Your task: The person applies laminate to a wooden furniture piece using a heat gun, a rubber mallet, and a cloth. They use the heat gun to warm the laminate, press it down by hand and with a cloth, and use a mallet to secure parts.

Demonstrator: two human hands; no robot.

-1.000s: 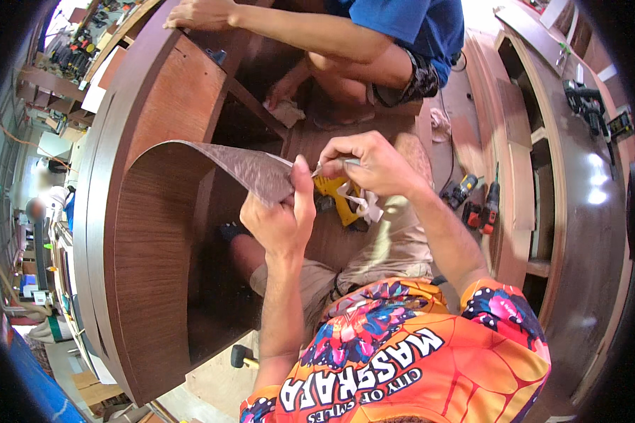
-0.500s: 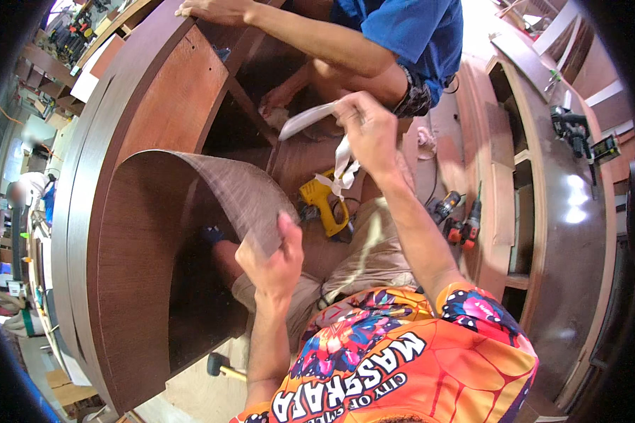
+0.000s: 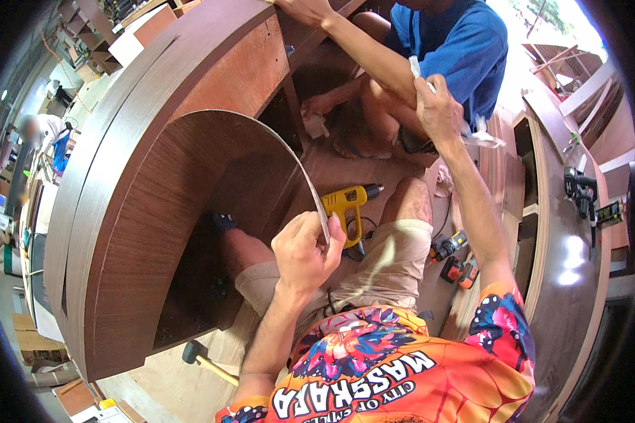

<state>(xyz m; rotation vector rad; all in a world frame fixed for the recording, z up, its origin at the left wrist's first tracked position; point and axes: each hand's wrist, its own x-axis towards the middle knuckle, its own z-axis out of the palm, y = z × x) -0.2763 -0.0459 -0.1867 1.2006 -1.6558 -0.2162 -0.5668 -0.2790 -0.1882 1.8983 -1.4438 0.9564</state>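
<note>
My left hand [image 3: 307,250] is closed on the free end of a thin, flexible wood-grain sheet [image 3: 243,144], thumb on one side and fingers on the other. The sheet arches away from a curved dark-brown furniture panel [image 3: 92,176]. Raised at the upper right, my right hand [image 3: 439,109] pinches a crumpled white strip [image 3: 415,68]; more of it dangles behind the wrist. Just beyond my left hand, a yellow heat gun [image 3: 343,204] lies on the brown board between my legs.
A co-worker in a blue shirt [image 3: 466,56] crouches opposite, one hand on the panel's top. Cordless drills [image 3: 461,271] lie right of my knee, beside a long wooden frame [image 3: 533,218]. A mallet [image 3: 196,352] rests on the floor at lower left.
My right hand has moved up and to the right with the white strip. My left hand, still gripping the sheet, sits lower and further right in the picture. The whole view has shifted too.
</note>
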